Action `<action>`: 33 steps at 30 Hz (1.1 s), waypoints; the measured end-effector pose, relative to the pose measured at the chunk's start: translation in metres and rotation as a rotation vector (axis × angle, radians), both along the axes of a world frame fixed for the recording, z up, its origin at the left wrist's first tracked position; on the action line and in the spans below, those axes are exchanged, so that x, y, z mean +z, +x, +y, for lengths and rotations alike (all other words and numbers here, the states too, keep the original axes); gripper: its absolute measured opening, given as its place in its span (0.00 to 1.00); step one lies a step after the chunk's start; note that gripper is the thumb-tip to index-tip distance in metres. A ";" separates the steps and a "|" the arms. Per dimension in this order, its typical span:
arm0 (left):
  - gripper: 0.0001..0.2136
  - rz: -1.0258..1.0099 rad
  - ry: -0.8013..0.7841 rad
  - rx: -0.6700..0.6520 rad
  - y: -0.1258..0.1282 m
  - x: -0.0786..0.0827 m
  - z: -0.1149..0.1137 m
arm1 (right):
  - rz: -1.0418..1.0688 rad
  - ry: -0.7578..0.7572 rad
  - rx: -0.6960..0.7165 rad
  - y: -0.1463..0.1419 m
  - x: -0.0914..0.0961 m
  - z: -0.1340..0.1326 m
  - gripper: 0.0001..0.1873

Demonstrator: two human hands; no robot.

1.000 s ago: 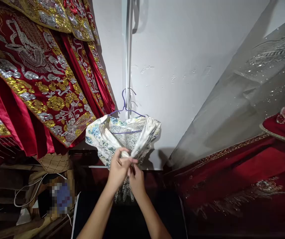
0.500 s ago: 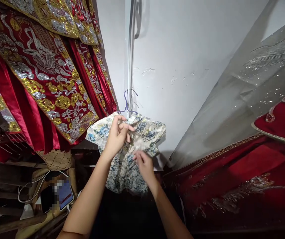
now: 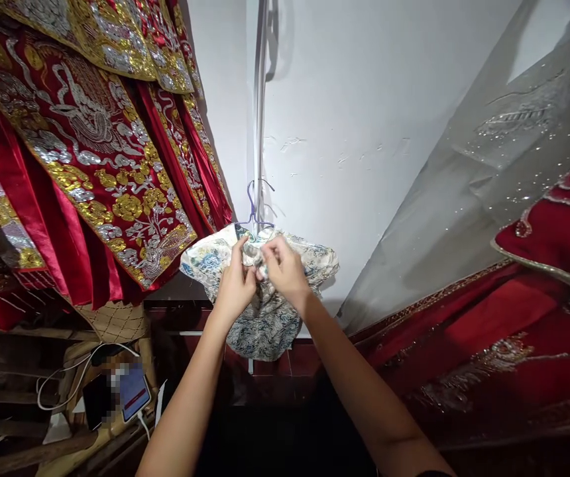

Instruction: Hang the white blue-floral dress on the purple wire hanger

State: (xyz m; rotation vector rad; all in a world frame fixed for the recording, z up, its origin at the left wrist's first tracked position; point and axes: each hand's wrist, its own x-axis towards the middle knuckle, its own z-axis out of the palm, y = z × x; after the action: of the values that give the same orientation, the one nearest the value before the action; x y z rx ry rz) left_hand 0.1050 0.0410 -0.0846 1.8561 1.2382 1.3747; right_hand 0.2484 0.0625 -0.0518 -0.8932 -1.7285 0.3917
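Note:
A small white garment with a blue floral print (image 3: 270, 318) hangs on a purple wire hanger (image 3: 252, 205) against the white wall. My left hand (image 3: 235, 288) and my right hand (image 3: 282, 268) meet at its collar, just below the hanger hook. Both hands pinch the fabric there with fingers closed. What lies between the fingertips is too small to make out.
Red robes with gold and silver embroidery (image 3: 91, 165) hang at the left. A silver sequinned cloth (image 3: 488, 179) and more red embroidered fabric (image 3: 538, 311) fill the right. A thin pipe (image 3: 260, 99) runs up the wall. Cables and a phone (image 3: 130, 391) lie at lower left.
My hands rose from the bunched lower hem to the collar. The garment, gathered a second ago, now hangs spread open, and my right hand has come up beside the left.

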 end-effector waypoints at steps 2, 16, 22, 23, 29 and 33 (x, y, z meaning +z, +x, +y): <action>0.31 -0.055 -0.026 -0.006 0.001 -0.013 0.003 | 0.106 0.075 -0.028 0.008 0.020 0.001 0.07; 0.35 -0.106 -0.074 -0.107 0.006 -0.004 -0.012 | -0.157 0.018 0.016 0.022 0.019 0.001 0.17; 0.23 0.342 -0.145 -0.059 -0.016 -0.019 -0.010 | 0.390 0.032 -0.180 0.100 0.040 0.012 0.17; 0.21 0.384 -0.134 -0.022 -0.020 -0.017 -0.008 | 0.472 0.011 -0.194 0.115 0.035 0.013 0.17; 0.20 0.530 0.062 0.328 -0.037 -0.003 0.029 | 0.986 -0.407 0.103 0.168 -0.025 0.005 0.17; 0.24 0.301 0.232 0.315 -0.043 -0.008 0.035 | 1.199 -0.489 0.077 0.157 -0.082 -0.002 0.22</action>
State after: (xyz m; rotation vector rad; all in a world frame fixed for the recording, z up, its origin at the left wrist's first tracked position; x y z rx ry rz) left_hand 0.0621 0.0758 -0.0924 2.1580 1.6384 1.4924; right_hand 0.4054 0.0603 -0.1336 -0.6693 -0.5505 1.1525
